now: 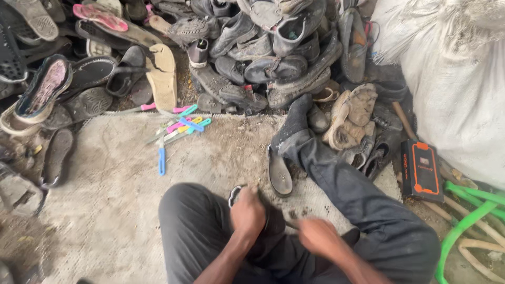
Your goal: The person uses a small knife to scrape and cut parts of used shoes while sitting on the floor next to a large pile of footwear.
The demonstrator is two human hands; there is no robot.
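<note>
I sit on the ground with my legs in dark trousers. My left hand [247, 213] grips a dark shoe [238, 193] held down near my left knee. My right hand [315, 235] is closed around a thin tool [291, 225] whose tip points toward the shoe; the tool is mostly hidden by the hand and blurred. A black sandal [279, 173] lies beside my right foot, just beyond the hands.
A large heap of worn shoes and soles [252, 52] fills the far side. Several coloured-handled knives [179, 129] lie on the grey mat [115, 184]. A black and orange box [421, 169], a white sack [452, 79] and green tubing [463, 223] are at right.
</note>
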